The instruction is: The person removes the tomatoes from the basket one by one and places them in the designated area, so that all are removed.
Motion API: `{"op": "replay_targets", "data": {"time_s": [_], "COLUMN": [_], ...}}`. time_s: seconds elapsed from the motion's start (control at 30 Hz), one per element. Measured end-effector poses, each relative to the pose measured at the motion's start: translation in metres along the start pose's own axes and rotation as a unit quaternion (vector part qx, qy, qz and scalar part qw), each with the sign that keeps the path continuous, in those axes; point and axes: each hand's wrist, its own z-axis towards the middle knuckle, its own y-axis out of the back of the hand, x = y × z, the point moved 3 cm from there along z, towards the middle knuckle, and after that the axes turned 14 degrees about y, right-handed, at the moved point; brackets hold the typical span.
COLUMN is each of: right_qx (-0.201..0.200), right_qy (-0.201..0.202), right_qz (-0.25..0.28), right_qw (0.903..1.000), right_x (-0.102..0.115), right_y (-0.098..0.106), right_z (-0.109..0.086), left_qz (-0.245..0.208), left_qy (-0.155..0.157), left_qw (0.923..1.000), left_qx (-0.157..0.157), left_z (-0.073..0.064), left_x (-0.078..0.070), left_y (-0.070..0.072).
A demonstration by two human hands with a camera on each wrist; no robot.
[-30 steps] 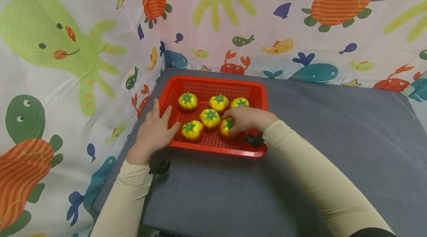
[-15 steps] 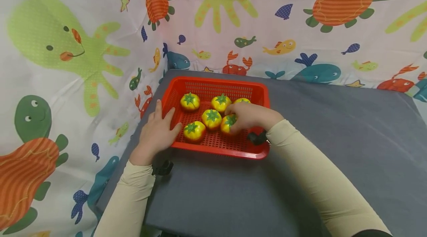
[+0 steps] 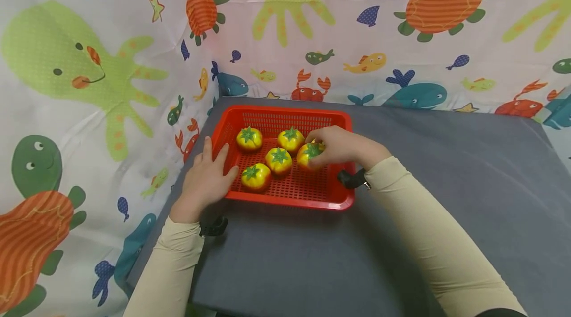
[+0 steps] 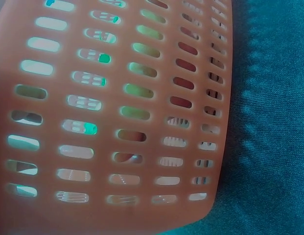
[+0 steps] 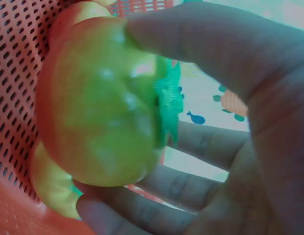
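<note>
My right hand [image 3: 339, 148] grips a yellow-and-red toy tomato [image 5: 98, 107] with a green leafy top, thumb on one side and fingers curled on the other. It is held close over the right part of a red slotted plastic basket [image 3: 285, 200]. Several like it sit inside: a back-left tomato [image 3: 249, 139], a back-middle tomato [image 3: 290, 139], a central tomato [image 3: 278, 161] and a front-left tomato [image 3: 256, 178]. Another behind the right hand is mostly hidden. My left hand [image 3: 206, 181] rests spread-fingered at the basket's left rim; its wrist view shows only the outer slotted wall [image 4: 103, 147].
The basket stands on a grey cloth-covered table [image 3: 446, 168], toward its back left corner. A curtain [image 3: 285, 20] printed with sea animals hangs along the back and left sides. Grey tabletop stretches to the right and in front of the basket.
The right hand has lifted the toy tomato from the basket's front right and moved it slightly up and back. The left hand stays at the rim.
</note>
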Motion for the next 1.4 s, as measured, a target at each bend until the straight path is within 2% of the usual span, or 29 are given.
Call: {"op": "replay_targets", "data": {"time_s": [0.33, 0.63, 1.07, 1.4], "right_qx": [-0.061, -0.081, -0.111, -0.128], "right_qy": [0.003, -0.009, -0.054, -0.062], "right_qz": [-0.021, -0.036, -0.05, -0.034], "right_qw": [0.9979, 0.996, 0.9911, 0.9893], "right_x": [-0.002, -0.001, -0.019, -0.033], "right_y": [0.017, 0.027, 0.043, 0.051], "right_z": [-0.018, -0.031, -0.058, -0.07], "left_qz": [-0.006, -0.004, -0.005, 0.001], "left_qy": [0.01, 0.007, 0.007, 0.019], "left_qw": [0.9999, 1.0, 0.9999, 0.9997], "left_qx": [0.008, 0.002, 0.011, 0.015], "left_z": [0.001, -0.001, 0.0, -0.001], "left_x": [-0.002, -0.003, -0.004, -0.006], "left_y": [-0.001, 0.0, 0.0, 0.0]}}
